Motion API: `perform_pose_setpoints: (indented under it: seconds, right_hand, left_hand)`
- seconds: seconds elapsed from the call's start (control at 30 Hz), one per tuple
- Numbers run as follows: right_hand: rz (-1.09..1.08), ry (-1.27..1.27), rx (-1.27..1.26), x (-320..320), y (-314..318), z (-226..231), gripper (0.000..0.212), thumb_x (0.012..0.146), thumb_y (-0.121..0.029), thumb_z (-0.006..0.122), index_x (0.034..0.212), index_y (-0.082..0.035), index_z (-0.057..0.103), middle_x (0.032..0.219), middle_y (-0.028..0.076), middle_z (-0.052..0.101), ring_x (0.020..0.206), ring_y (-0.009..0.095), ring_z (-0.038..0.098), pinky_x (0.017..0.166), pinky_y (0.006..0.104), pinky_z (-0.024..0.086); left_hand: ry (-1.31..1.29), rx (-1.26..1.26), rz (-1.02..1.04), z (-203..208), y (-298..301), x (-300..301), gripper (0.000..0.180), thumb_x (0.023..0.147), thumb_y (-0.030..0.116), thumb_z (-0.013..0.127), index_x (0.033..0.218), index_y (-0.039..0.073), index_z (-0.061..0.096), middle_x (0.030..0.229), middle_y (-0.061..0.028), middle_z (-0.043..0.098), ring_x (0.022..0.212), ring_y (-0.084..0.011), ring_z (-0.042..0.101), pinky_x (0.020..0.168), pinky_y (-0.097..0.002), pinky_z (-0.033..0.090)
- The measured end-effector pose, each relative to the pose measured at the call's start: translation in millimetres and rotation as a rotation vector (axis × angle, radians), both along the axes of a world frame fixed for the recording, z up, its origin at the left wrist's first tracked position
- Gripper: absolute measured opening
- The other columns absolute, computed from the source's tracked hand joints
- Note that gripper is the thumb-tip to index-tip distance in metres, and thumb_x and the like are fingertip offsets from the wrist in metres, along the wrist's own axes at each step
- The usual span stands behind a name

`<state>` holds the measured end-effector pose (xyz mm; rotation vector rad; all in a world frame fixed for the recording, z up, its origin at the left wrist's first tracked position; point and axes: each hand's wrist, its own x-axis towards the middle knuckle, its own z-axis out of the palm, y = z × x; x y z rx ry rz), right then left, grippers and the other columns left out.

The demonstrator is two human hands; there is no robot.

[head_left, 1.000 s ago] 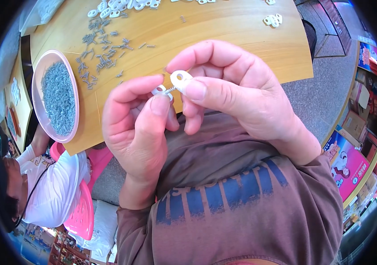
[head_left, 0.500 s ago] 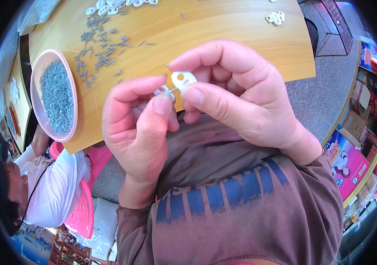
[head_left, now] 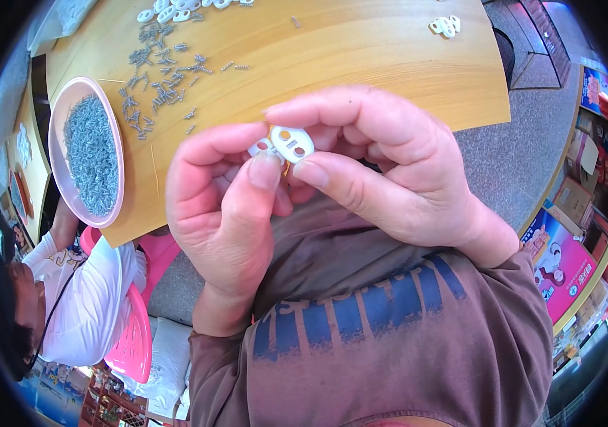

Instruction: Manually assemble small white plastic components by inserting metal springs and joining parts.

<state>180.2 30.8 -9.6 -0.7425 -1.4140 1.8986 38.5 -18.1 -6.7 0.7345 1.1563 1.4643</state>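
Above my lap, close to the table edge, both hands work with fingertips nearly together. My left hand (head_left: 222, 206) is closed, pinching a small white cord-lock piece (head_left: 254, 149) between thumb and fingers. Between thumb and fingers of my right hand (head_left: 400, 167) is a white oval cord-lock piece (head_left: 298, 138) with two round holes and a slot. The two pieces meet or nearly touch. Fingers cover much of the left piece, and I cannot make out the spring between them.
A pink basin (head_left: 120, 167) full of small metal springs sits at the table's left. Loose springs (head_left: 169, 92) are scattered beyond my left hand. White cord-lock pieces (head_left: 165, 14) lie at the far edge, with a few (head_left: 446, 27) at far right. A person in white (head_left: 97, 299) is at left.
The right-hand cord-lock piece has turned and come down toward the left one. A spring that showed between them is now mostly out of sight, and both holes now show.
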Motion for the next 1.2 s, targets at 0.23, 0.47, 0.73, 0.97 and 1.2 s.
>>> perform_pose_setpoints:
  seconds: [0.23, 0.47, 0.73, 0.97, 1.2]
  right_hand:
    - [-0.031, -0.072, 0.039, 0, 2, 0, 0.029, 0.084, 0.001, 0.050, 0.112, 0.004, 0.046, 0.087, 0.007, 0.058, 0.077, 0.009, 0.056, 0.068, 0.0198, 0.046]
    - [-0.083, -0.027, 0.065, 0, 3, -5, 0.028, 0.084, 0.000, 0.051, 0.111, 0.004, 0.049, 0.086, 0.005, 0.058, 0.076, 0.008, 0.054, 0.068, 0.0196, 0.044]
    - [-0.074, 0.120, -0.091, 1, 5, -8, 0.027, 0.084, -0.001, 0.051, 0.110, 0.005, 0.050, 0.094, 0.007, 0.056, 0.088, 0.011, 0.054, 0.077, 0.0226, 0.043]
    - [-0.082, 0.187, -0.200, -1, 4, -8, 0.026, 0.083, -0.001, 0.052, 0.109, 0.004, 0.052, 0.096, 0.008, 0.056, 0.090, 0.012, 0.054, 0.080, 0.0236, 0.043]
    - [-0.074, 0.214, -0.209, -1, 1, -7, 0.025, 0.086, -0.005, 0.049, 0.109, 0.004, 0.052, 0.094, 0.007, 0.056, 0.087, 0.011, 0.054, 0.077, 0.0222, 0.043]
  left_hand:
    - [-0.019, -0.042, 0.025, 0, 2, 2, 0.020, 0.080, 0.002, 0.055, 0.098, -0.001, 0.049, 0.079, -0.0079, 0.058, 0.056, -0.0068, 0.050, 0.049, -0.0162, 0.041]
    - [-0.036, -0.013, -0.001, -4, 1, 1, 0.021, 0.080, 0.000, 0.054, 0.100, -0.002, 0.047, 0.083, -0.0101, 0.058, 0.060, -0.0103, 0.055, 0.052, -0.0191, 0.046]
    - [0.088, 0.054, -0.086, -6, -3, -3, 0.026, 0.080, -0.003, 0.053, 0.106, -0.003, 0.047, 0.088, -0.0121, 0.057, 0.065, -0.0121, 0.057, 0.059, -0.0202, 0.048]
    - [0.134, 0.089, -0.082, -12, -4, -6, 0.025, 0.078, -0.005, 0.057, 0.102, -0.003, 0.050, 0.093, -0.0111, 0.054, 0.070, -0.0105, 0.056, 0.059, -0.0196, 0.048]
    - [0.146, 0.152, -0.096, -17, -5, -7, 0.028, 0.075, -0.006, 0.059, 0.101, -0.003, 0.049, 0.091, -0.0095, 0.052, 0.071, -0.0112, 0.055, 0.063, -0.0201, 0.047]
